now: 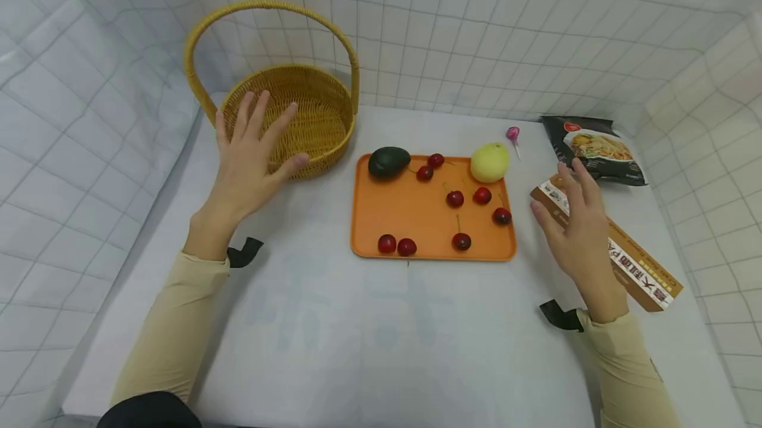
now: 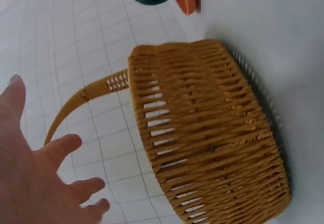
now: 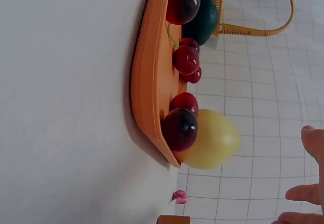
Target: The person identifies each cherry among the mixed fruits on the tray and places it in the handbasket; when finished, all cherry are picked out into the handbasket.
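Note:
With fingers spread, my left hand (image 1: 247, 157) hovers over the near left side of a yellow wicker basket (image 1: 324, 117), holding nothing. The left wrist view shows the woven basket wall (image 2: 212, 133) beyond the fingers. My right hand (image 1: 580, 236), fingers extended and grasping nothing, is above a long brown box (image 1: 639, 266) and partly hides it. Between the hands lies an orange tray (image 1: 423, 216). On it are a dark green avocado (image 1: 389, 163), a pale yellow round fruit (image 1: 490, 163) and several dark red cherries (image 1: 455, 199).
A black noodle packet (image 1: 595, 150) lies at the back right, beyond the brown box. A pink lollipop (image 1: 513, 134) lies behind the tray's right corner. White gridded cloth (image 1: 476, 38) walls in the back and sides of the white table (image 1: 357, 335). The basket's tall handle (image 1: 270, 4) arches upward.

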Tool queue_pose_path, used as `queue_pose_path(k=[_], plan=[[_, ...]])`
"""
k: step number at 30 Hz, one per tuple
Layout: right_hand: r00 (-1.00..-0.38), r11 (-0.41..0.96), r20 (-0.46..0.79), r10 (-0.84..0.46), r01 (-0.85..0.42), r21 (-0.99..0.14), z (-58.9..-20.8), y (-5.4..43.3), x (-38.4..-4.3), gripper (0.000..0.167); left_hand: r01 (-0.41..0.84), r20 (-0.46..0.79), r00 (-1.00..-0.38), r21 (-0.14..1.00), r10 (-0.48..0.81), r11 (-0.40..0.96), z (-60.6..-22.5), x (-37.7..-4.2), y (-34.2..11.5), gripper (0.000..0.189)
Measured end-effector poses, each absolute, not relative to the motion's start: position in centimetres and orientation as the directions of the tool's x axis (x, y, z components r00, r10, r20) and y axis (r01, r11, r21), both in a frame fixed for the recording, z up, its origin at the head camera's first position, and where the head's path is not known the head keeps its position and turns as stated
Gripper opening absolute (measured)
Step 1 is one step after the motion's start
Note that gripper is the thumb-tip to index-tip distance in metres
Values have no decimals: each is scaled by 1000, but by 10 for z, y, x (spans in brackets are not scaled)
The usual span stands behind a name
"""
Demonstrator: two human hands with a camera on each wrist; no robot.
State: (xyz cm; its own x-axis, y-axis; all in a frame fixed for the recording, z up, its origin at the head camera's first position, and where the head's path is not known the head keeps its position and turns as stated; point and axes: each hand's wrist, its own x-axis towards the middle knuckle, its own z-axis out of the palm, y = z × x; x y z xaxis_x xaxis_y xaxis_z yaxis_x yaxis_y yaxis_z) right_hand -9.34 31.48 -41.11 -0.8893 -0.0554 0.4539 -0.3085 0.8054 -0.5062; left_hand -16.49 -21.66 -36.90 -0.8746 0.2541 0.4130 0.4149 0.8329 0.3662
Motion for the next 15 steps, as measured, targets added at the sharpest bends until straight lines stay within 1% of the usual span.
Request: queue_pose_path(k=[1,3,6,9,12,15], plan=[[-880,794,473,-54,-325,-514,-413,314,-93,70,431,473,-851,378,228,819,-368,-166,-218,90],[-863,773,502,-58,-357,-525,-418,311,-92,65,473,605,-779,392,165,789,-367,-168,-219,89],[-849,747,520,-92,-404,-528,-430,306,-90,58,534,771,-636,418,24,735,-364,-172,-218,85],[-853,737,495,-166,-441,-513,-442,301,-90,58,555,832,-545,452,-106,698,-361,-173,-217,85],[-856,743,463,-229,-461,-486,-451,300,-91,60,564,851,-480,485,-212,669,-355,-171,-215,86],[-856,759,460,-238,-459,-462,-454,303,-90,58,566,852,-425,513,-305,645,-348,-170,-214,83]])
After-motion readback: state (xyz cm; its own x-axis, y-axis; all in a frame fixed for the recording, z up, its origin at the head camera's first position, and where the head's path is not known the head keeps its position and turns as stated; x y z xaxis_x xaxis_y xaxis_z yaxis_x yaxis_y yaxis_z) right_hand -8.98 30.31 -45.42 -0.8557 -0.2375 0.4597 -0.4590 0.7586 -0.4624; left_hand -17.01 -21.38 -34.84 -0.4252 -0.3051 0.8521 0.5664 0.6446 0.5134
